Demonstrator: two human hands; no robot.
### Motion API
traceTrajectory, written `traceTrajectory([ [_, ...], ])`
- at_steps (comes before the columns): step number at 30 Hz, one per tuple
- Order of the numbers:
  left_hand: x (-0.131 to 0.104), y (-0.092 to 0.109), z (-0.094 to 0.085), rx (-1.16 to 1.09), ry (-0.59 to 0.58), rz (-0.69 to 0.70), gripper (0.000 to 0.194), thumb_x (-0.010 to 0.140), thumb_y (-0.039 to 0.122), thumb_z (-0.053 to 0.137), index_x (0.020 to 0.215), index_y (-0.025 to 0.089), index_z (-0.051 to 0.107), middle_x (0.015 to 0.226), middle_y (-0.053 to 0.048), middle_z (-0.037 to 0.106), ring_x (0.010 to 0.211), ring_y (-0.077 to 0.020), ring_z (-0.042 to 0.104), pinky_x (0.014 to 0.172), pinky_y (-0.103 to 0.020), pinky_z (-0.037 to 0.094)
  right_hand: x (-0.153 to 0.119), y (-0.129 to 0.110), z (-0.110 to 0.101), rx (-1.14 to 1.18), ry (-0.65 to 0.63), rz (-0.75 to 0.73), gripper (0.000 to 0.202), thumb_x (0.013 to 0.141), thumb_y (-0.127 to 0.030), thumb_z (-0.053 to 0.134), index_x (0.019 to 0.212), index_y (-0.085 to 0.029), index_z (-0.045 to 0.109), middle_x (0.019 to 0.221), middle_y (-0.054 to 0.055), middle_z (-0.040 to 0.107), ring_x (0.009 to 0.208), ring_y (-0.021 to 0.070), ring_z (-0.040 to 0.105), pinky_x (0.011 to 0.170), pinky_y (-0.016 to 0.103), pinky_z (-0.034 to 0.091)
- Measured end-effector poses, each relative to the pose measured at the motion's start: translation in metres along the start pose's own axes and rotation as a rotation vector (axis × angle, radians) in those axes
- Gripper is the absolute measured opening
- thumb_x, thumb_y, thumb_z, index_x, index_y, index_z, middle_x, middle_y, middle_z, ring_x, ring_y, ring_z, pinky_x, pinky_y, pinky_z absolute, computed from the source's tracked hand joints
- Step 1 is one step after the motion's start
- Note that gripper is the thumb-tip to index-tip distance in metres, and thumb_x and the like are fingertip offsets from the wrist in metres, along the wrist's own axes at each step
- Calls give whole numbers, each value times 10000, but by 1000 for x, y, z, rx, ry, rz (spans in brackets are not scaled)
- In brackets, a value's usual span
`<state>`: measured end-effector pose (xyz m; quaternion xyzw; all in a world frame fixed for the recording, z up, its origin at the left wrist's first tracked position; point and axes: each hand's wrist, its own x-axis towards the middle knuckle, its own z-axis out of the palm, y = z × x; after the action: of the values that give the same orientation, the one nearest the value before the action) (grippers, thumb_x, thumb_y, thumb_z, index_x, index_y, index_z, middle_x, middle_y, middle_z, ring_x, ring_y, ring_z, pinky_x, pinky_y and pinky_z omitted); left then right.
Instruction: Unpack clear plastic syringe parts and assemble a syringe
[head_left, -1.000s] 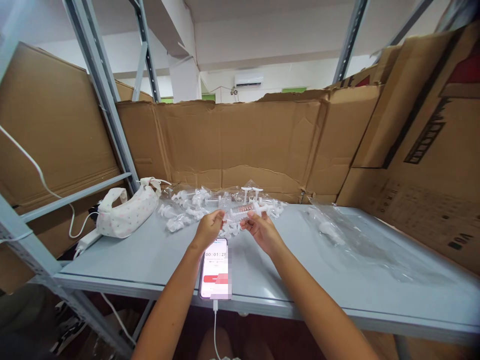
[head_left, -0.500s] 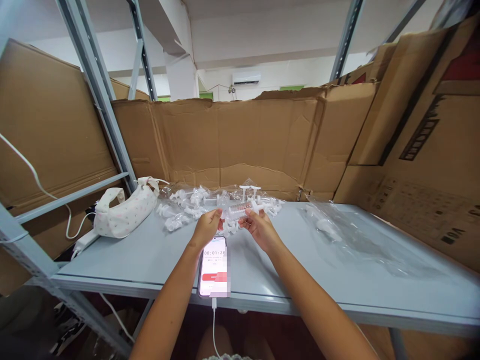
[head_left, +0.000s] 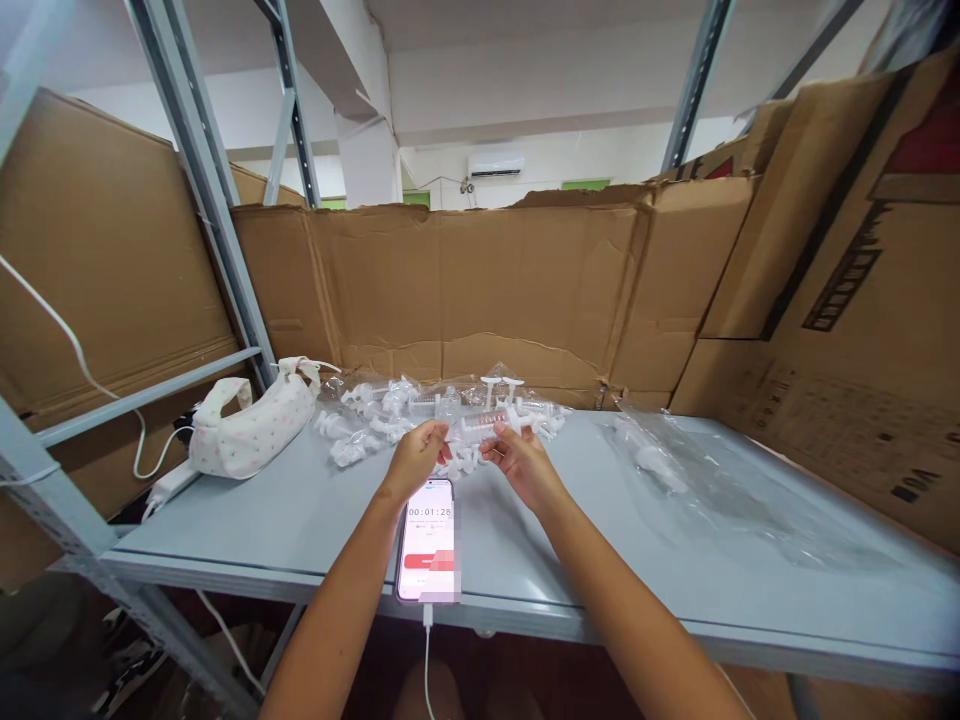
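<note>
A clear plastic syringe-like tube (head_left: 480,427) lies sideways between my two hands, above the grey shelf. My right hand (head_left: 519,455) is closed on its right end, thumb on top. At its left end, my left hand (head_left: 421,452) is pinched closed; what its fingertips hold is too small to make out. Behind and around them is a pile of clear and white plastic parts in thin bags (head_left: 360,425). Two white T-shaped pieces (head_left: 502,385) stand up at the back of the pile.
A phone (head_left: 426,545) with a cable lies at the shelf's (head_left: 300,530) front edge. At left are a white patterned cloth item (head_left: 251,440) and a power strip (head_left: 171,485). Clear bags (head_left: 697,480) lie at right. Cardboard (head_left: 480,280) walls the back.
The view has tilted up slightly, so the scene sits a little lower. The hands and the tube hold nearly the same pose.
</note>
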<state>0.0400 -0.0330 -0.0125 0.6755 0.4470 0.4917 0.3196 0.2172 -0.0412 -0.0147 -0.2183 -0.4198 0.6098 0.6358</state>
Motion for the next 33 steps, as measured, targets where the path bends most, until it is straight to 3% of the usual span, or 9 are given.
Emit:
traceTrajectory([
  [5,4,-3,0,-94,-38,-155,552,793,675,405,521,195,398,373,51,358,412,-125,511,454,-234,318,-3,-1,2,-22,-39,2,301,657,-337,760,857,-229,562,883,-17,650,624,120,620,603,273,485],
  [9,6,-6,0,-103,70,-190,540,763,670,464,529,192,374,426,52,386,387,-92,460,437,-229,281,-3,0,2,-52,-45,2,317,651,-280,725,922,-236,567,912,-7,659,648,139,618,642,303,482],
  [14,6,-4,-5,-236,-7,-270,552,781,675,400,497,213,292,412,68,270,387,-98,428,480,-243,325,-2,-4,-1,-42,-27,-59,315,616,-189,666,916,-247,589,921,-6,668,720,158,602,676,318,474],
  [16,5,-3,-8,-118,88,-231,532,798,654,386,512,205,358,428,50,330,413,-106,427,492,-246,330,0,-6,-3,-40,6,-80,304,621,-179,644,913,-249,592,896,-10,667,730,161,601,682,319,471],
  [19,2,-5,-9,298,232,-118,426,803,575,458,598,203,502,500,26,452,480,-125,438,507,-244,296,2,-7,-6,-37,78,-71,317,625,-178,616,933,-249,585,856,-20,658,666,153,599,652,318,471],
  [22,1,-8,-7,585,163,-2,204,759,424,584,733,224,614,599,11,535,594,-151,497,554,-243,297,3,-7,-6,-42,124,-43,346,613,-188,619,951,-248,572,831,-28,651,608,146,595,621,312,470],
  [24,0,-11,-6,627,93,22,146,725,330,623,824,226,653,676,-2,582,645,-158,527,580,-242,315,3,-7,-7,-48,135,-21,346,608,-204,638,944,-247,566,828,-28,652,591,143,594,604,306,469],
  [28,2,-17,-4,514,9,-58,245,722,249,613,958,219,672,774,-15,642,578,-137,531,562,-240,343,3,-6,-7,-53,155,7,308,595,-228,672,884,-238,566,859,-15,661,579,134,586,580,297,473],
  [33,3,-17,-5,438,47,-69,283,775,257,564,1037,245,670,895,-30,674,574,-134,537,585,-255,389,3,-6,-7,-25,129,3,313,601,-257,713,884,-243,577,839,-19,660,595,137,595,580,288,481],
])
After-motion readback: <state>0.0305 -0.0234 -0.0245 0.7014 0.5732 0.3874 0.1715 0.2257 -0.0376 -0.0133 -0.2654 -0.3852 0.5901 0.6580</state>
